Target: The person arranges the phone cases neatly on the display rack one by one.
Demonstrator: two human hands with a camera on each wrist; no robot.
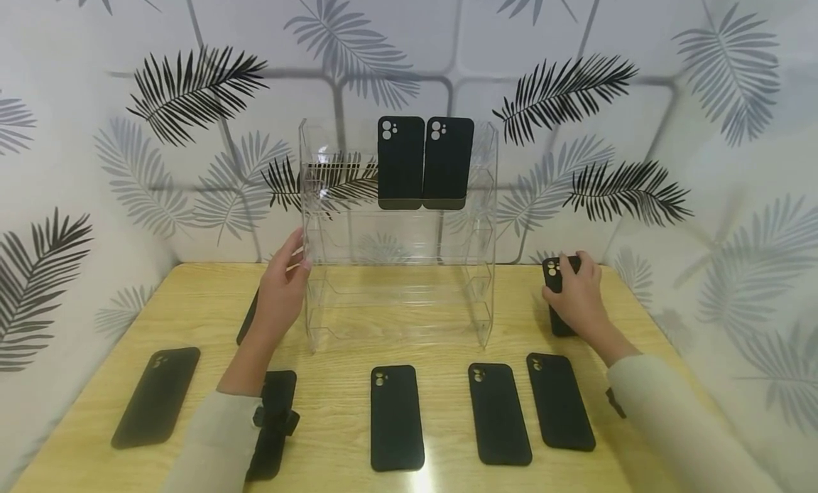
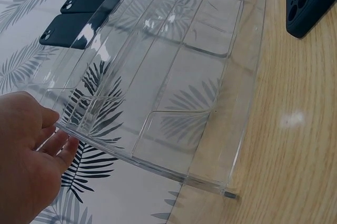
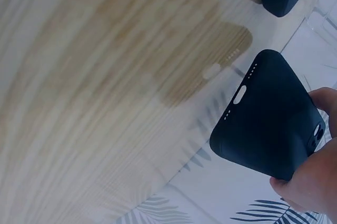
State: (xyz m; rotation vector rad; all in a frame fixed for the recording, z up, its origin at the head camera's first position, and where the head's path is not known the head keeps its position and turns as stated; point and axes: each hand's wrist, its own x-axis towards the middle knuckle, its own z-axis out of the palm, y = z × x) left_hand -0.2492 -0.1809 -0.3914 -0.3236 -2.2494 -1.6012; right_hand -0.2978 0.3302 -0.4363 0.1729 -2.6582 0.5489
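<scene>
A clear tiered display rack [image 1: 396,333] stands on the table, two black phone cases [image 1: 400,163] side by side on its top tier, camera cutouts uppermost. My left hand [image 1: 284,290] holds the rack's left side edge; in the left wrist view the thumb lies in front and the fingers behind. Off to the rack's right, my right hand [image 1: 580,294] grips another black phone case [image 3: 263,124] near its camera end. That case is tilted, its charging-port end pointing down over the table in the right wrist view.
Along the front of the wooden table [image 1: 339,401] lie several more black phone cases [image 1: 397,418]. One case [image 1: 156,397] is at the far left, and another [image 1: 248,319] is partly hidden behind my left forearm. A leaf-patterned wall covering [image 1: 396,45] rises behind the rack.
</scene>
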